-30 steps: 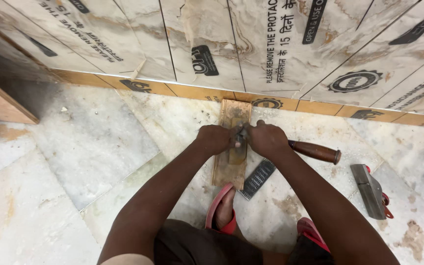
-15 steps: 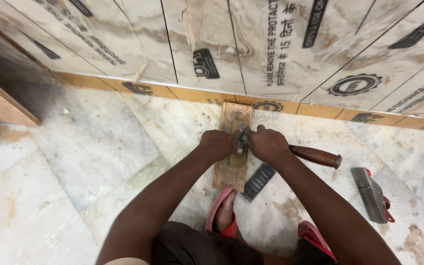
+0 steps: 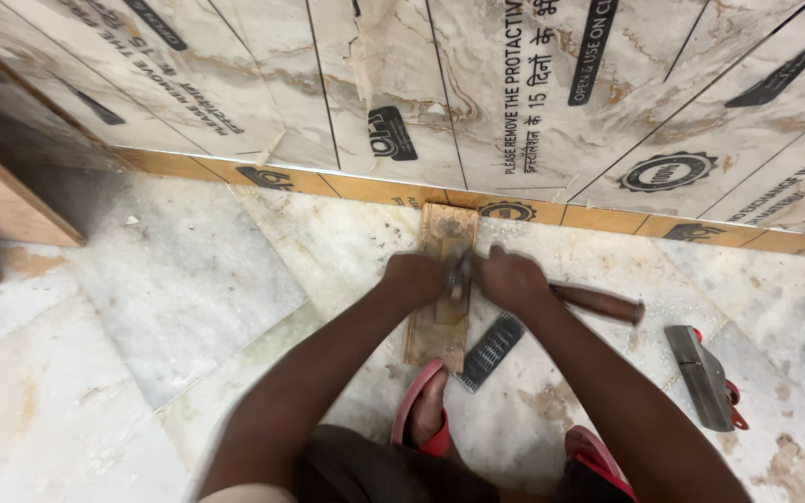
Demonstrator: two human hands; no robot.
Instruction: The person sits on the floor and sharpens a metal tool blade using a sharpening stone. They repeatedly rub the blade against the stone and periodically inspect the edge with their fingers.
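Gripping a blurred small tool (image 3: pixel 459 273) together, left hand (image 3: pixel 414 278) and right hand (image 3: pixel 511 279) press it onto a wooden strip (image 3: pixel 441 307) lying on the marble floor (image 3: pixel 188 279).

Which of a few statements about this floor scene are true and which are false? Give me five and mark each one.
1. Both hands, left hand and right hand, meet over the wooden board. True.
2. The board lies flat on the marble floor with its far end at the wall base. True.
3. The wooden-handled tool lies left of the board. False: it lies to the right, by the right hand.
4. The hand plane is held in the left hand. False: it rests alone on the floor at the right.
5. A foot in a red sandal sits at the board's near end. True.
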